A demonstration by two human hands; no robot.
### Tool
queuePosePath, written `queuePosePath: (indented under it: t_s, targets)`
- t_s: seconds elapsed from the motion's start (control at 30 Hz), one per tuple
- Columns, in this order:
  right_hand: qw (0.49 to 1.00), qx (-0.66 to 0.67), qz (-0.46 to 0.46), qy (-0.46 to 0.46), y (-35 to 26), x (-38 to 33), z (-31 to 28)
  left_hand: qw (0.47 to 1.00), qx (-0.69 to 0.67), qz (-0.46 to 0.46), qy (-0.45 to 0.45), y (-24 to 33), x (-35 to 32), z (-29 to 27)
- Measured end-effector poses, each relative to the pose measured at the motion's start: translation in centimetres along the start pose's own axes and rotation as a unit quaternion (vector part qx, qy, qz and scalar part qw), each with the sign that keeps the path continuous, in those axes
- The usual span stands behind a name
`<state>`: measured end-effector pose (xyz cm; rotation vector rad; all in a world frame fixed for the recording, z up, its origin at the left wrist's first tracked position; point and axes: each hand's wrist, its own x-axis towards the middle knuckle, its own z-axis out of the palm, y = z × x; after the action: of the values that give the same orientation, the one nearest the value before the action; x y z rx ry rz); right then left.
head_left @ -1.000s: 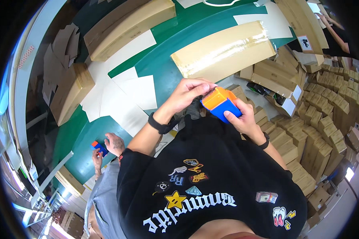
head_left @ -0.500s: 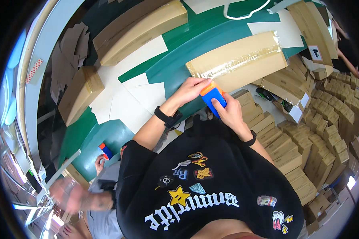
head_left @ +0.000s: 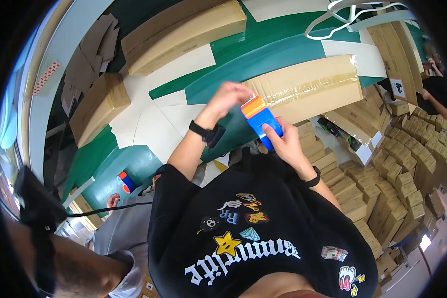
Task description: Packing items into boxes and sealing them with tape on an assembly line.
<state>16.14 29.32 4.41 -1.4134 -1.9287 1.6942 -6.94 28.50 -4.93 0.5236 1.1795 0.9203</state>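
Note:
A blue and orange tape dispenser (head_left: 261,120) is held in my right hand (head_left: 285,141), its thumb on the blue body and the orange end tipped toward the far left. Beside that orange end is my left hand (head_left: 228,99), blurred by motion; whether its fingers pinch anything I cannot make out. Just beyond both hands lies a long cardboard box (head_left: 318,102) with clear tape along its top. The dispenser overlaps the box's near left end in view.
The green table (head_left: 193,84) carries white sheets (head_left: 149,124) and more boxes (head_left: 184,39). A second dispenser (head_left: 126,182) lies near a co-worker's hand (head_left: 113,200) at left. White cable (head_left: 333,30) hangs at the far right. Stacked small cartons (head_left: 407,164) fill the right side.
My left hand has come off the dispenser's orange end and shifted slightly left. The dispenser stays in my right hand. At left, the co-worker's head has moved, and their hand is off the second dispenser.

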Motion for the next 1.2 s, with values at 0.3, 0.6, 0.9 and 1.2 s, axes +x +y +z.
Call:
queuePosePath:
  t_s: [0.3, 0.6, 0.9, 1.2]
  targets:
    - [0.995, 0.033, 0.064, 0.072, 1.4, -0.1, 2.8, 0.967, 0.227, 0.007, 0.112, 1.1, 6.6, -4.8]
    - [0.993, 0.051, 0.077, 0.067, 3.7, 1.4, 3.0, 0.983, 0.157, 0.012, 0.097, -4.0, 8.8, -4.6]
    - [0.994, 0.059, 0.056, 0.076, 5.1, 2.2, 2.6, 0.931, 0.267, 0.1, 0.227, -2.5, 6.7, -1.7]
    - [0.991, -0.038, 0.122, 0.03, 10.2, -8.6, 0.2, 0.846, 0.464, 0.077, 0.25, -2.3, 3.4, -0.2]
